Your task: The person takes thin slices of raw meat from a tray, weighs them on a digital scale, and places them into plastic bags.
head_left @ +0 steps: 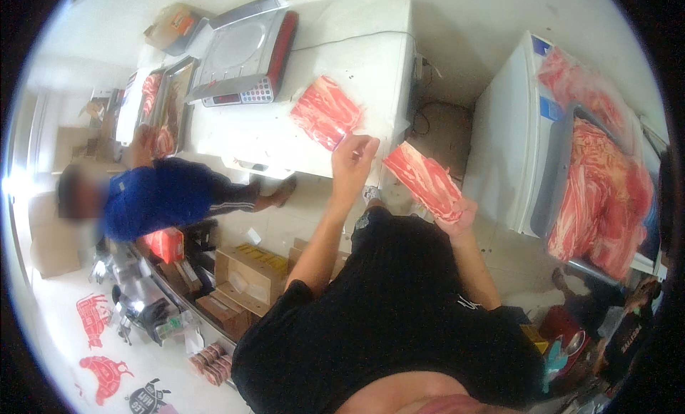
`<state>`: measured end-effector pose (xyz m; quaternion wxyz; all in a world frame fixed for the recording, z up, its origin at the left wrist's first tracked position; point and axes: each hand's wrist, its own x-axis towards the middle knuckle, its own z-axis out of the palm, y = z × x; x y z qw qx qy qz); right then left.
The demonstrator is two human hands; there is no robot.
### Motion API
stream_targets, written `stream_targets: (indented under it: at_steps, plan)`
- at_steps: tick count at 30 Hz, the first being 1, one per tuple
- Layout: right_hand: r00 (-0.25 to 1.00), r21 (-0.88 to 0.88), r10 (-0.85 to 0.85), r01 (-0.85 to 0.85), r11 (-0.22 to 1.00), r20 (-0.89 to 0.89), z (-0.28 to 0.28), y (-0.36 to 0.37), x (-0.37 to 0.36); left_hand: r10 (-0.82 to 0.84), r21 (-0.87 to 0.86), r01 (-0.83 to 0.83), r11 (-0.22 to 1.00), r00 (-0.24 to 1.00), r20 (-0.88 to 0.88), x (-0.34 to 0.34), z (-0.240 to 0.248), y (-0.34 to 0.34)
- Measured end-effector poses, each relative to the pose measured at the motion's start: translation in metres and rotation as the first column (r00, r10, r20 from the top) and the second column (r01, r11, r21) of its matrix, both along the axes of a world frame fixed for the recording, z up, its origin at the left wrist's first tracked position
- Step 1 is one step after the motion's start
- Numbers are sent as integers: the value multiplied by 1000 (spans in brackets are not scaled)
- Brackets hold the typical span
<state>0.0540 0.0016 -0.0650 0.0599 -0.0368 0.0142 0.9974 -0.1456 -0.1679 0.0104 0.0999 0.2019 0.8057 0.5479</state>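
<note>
My right hand (460, 218) grips one end of a bundle of thin, fat-streaked raw meat slices (421, 177), held out past the right end of the white table (371, 64). On that table lies a flat, shiny pack of sliced meat (325, 113), which seems wrapped in clear plastic. The fingers of my left hand (354, 156) are pinched together at the pack's near corner. To the right, a grey tub (549, 175) is heaped with more meat slices (596, 189).
A digital scale (242, 50) stands on the table, its cable running right. At the table's left end, a person in blue (160, 200) works by a metal tray (178, 104) of meat. The tub sits on a white chest (499, 121). Cardboard boxes (246, 278) are lower left.
</note>
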Motion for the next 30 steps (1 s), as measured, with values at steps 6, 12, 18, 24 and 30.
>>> stream_targets:
  at_steps: [6,12,18,24,30]
  plan:
    - [995,84,-46,39,996,92,-7,0,8,-356,-386,195,902,841,-407,-25,-25,-22]
    - [981,81,-37,22,996,191,4,-26,-10,-326,-254,255,933,898,-295,-47,-32,-29]
    - [990,105,-41,27,994,132,-1,-60,-74,-331,-90,327,941,833,-443,-53,-20,-35]
    - [932,203,-139,73,976,336,-26,-85,-168,-348,3,409,913,781,-518,-69,-15,-39]
    - [923,329,-156,34,944,352,-30,-92,-249,-406,49,478,877,792,-455,-81,-13,-43]
